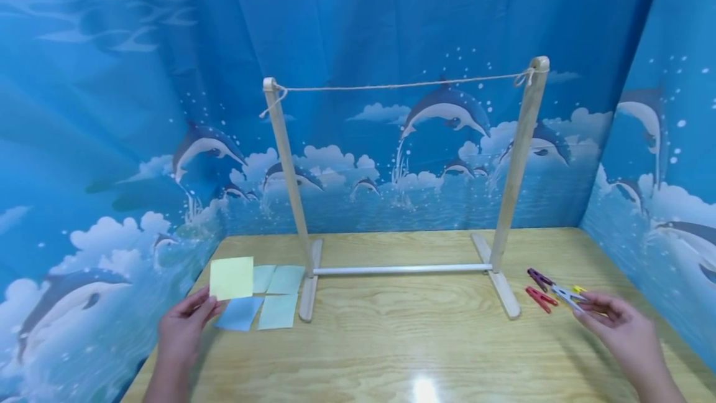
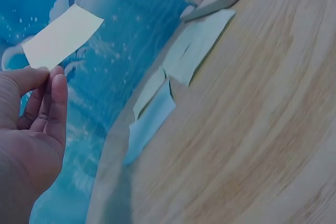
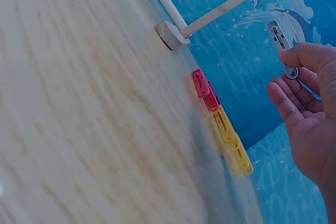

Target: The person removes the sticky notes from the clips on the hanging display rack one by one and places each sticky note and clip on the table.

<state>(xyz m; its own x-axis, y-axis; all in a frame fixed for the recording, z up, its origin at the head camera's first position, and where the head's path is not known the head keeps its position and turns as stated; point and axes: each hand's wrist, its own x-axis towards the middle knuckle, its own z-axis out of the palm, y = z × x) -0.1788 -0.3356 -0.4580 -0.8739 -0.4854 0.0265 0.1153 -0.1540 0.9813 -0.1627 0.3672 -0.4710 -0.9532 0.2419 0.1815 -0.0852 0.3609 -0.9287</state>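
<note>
My left hand [image 1: 183, 322] pinches a yellow sticky note [image 1: 232, 278] by its lower edge, raised above the table. Beneath and beside it lie a blue note [image 1: 239, 314] and several pale green notes [image 1: 278, 312]. In the left wrist view the thumb and fingertips meet at the held note [image 2: 62, 38]. On the other side, my right hand [image 1: 623, 331] holds a grey clothespin [image 1: 566, 295] between thumb and fingers. Near it on the table are a red clothespin [image 1: 540, 299], a purple one, and yellow clothespins [image 3: 224, 127], partly hidden in the head view.
A wooden stand stands mid-table, with a left post [image 1: 291, 179], a right post [image 1: 520, 166] and a white crossbar [image 1: 403, 269] low down. A string [image 1: 391, 86] is tied between the post tops. Dolphin-print curtains [image 1: 358, 23] surround the wooden table [image 1: 391, 341].
</note>
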